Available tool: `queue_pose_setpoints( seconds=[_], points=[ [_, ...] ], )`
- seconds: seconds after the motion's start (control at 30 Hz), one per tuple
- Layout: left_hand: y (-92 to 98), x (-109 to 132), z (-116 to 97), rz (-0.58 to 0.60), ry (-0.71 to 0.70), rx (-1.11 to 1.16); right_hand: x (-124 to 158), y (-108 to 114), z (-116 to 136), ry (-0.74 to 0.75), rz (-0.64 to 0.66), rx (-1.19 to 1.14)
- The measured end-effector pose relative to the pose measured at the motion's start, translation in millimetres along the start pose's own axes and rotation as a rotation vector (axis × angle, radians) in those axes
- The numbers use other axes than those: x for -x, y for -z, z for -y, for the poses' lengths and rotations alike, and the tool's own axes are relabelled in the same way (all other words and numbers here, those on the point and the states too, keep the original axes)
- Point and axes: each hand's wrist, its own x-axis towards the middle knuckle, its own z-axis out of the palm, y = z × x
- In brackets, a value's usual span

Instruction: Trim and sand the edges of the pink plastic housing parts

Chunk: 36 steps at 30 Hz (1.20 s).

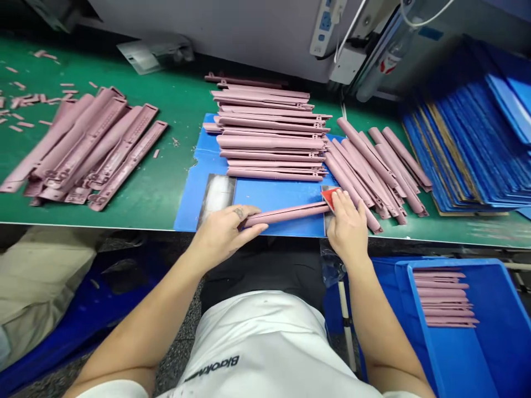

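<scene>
Pink moulded plastic strip (286,214) lies across the near edge of a blue plastic mat (274,196), at 12 o'clock from the wearer's chest. Contact with the mat cannot be confirmed.

Left hand (224,235): closed, gripping the strip's near end, with the fingers curled over it. Right hand (346,226): closed on a red pad (331,198), which is pressed against the strip's far end. The pad's material cannot be determined.

A metal plate (215,198) sits on the mat at 11 o'clock, just beside the left hand. A stacked row of pink strips (269,132) rests on the mat's far half at 12 o'clock. A loose pile of pink strips (373,166) lies at 1 o'clock, near the right hand.

A larger pink pile (87,149) lies at 10 o'clock on a green workbench mat (157,182), with small pink offcuts (25,99) beyond it. Stacked blue folders (468,132) occupy 2 o'clock. A blue plastic crate (418,331) at 4 o'clock, below bench level, contains a small stack of pink strips (443,298).
</scene>
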Motion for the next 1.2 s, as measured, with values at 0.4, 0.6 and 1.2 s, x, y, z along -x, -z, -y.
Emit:
queue_pose_setpoints(
  seconds=[0.4, 0.6, 1.2],
  points=[
    [-7.7, 29, -32, -0.227, -0.181, 0.339, 22, 32, 110, 0.379, 0.021, -0.347],
    [-11.7, 32, -36, -0.254, -0.230, 0.288, 11, 24, 52, -0.027, 0.002, -0.107],
    [-2.9, 13, 0, -0.146, 0.061, 0.232, 2, -1, 8, 0.024, 0.044, -0.078]
  ],
)
